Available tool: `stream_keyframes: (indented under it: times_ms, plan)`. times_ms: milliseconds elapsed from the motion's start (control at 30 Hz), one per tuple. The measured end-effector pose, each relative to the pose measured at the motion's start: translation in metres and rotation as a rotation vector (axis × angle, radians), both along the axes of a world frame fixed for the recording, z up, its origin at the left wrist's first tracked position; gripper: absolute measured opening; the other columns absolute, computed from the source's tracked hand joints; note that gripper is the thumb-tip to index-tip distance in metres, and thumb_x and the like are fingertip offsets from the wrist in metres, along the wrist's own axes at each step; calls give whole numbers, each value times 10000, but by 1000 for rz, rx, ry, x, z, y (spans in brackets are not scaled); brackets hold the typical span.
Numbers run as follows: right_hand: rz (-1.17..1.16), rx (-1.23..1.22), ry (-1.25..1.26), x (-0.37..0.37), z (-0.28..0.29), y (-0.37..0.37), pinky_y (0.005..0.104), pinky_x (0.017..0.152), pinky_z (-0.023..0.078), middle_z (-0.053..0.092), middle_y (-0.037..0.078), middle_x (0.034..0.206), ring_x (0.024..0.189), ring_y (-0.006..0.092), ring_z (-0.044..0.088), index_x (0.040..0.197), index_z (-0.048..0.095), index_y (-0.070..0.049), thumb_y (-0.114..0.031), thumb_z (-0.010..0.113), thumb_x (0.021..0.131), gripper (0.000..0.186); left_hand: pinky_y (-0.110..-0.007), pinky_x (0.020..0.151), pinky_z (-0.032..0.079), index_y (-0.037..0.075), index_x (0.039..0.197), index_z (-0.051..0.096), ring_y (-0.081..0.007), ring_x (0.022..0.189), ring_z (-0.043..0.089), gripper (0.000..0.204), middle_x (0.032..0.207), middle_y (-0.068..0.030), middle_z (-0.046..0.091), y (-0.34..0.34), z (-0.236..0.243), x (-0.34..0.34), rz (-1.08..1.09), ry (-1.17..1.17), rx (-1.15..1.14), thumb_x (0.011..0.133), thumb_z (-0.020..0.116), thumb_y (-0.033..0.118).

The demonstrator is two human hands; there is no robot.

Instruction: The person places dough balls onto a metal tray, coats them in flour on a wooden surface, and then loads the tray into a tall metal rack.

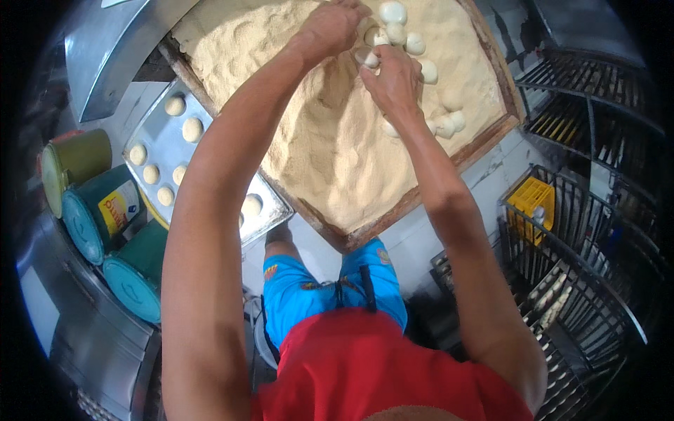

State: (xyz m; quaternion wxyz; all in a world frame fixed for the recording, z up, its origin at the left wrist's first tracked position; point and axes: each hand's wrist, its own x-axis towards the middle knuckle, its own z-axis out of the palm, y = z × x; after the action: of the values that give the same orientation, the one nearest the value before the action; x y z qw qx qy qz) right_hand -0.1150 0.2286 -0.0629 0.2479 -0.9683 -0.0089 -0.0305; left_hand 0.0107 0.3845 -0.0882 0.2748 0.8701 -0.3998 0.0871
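A wooden-framed tray (511,95) holds pale tan crumbs, with several smooth white dough balls (393,12) clustered at its upper middle and right side. My left hand (335,27) is at the top of the tray, fingers curled beside the cluster; what they hold is hidden. Just below and right of it, my right hand (390,81) is closed on a white dough ball (367,57). To the left, a metal sheet pan (151,123) bears several crumb-coated balls (192,130), partly hidden behind my left forearm.
Lidded buckets (82,224) line the left, beside steel equipment (112,42) and a steel surface (98,316). Dark metal racks (576,77) stand on the right with a yellow crate (526,203) and more trays (551,302). The floor (484,175) shows around the wooden frame.
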Motion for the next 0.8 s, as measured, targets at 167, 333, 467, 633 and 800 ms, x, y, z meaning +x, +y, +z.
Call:
stream_keyframes:
  times_ms: [167,333,467,633,800]
  plan:
    - [131,9,69,-17,0,1,475,1032,391,657,162,1138,1107,343,583,1149,649,-44,-220,784,819,397,-463,1031,502,87,1320,611,-371,1225,596,553,1337,-148,627,61,21,-72,295,227,221,783,739,62]
    - [164,38,-137,-10,-12,1,468,1002,448,632,144,1158,1115,348,572,1177,646,-41,-176,773,831,392,-454,1065,479,99,1350,603,-372,1221,599,591,1368,-142,618,92,18,-114,329,110,33,779,751,75]
    - [221,39,-28,-20,-9,20,461,1002,458,611,146,1171,1161,349,554,1203,632,-34,-158,778,827,422,-461,1068,462,103,1352,591,-353,1254,579,600,1365,-130,616,98,14,-120,300,230,68,778,761,72]
    - [329,98,12,-37,1,25,455,1027,474,617,177,1211,1173,373,575,1252,601,-1,-172,796,820,505,-454,1051,458,109,1340,592,-333,1288,552,594,1361,-116,610,106,15,-150,340,350,60,775,767,50]
    - [401,75,-61,-38,-8,28,454,1026,459,595,172,1197,1155,374,552,1252,587,-21,-103,750,803,485,-454,1071,446,112,1342,591,-338,1287,548,614,1388,-104,587,106,8,-150,292,171,9,762,774,35]
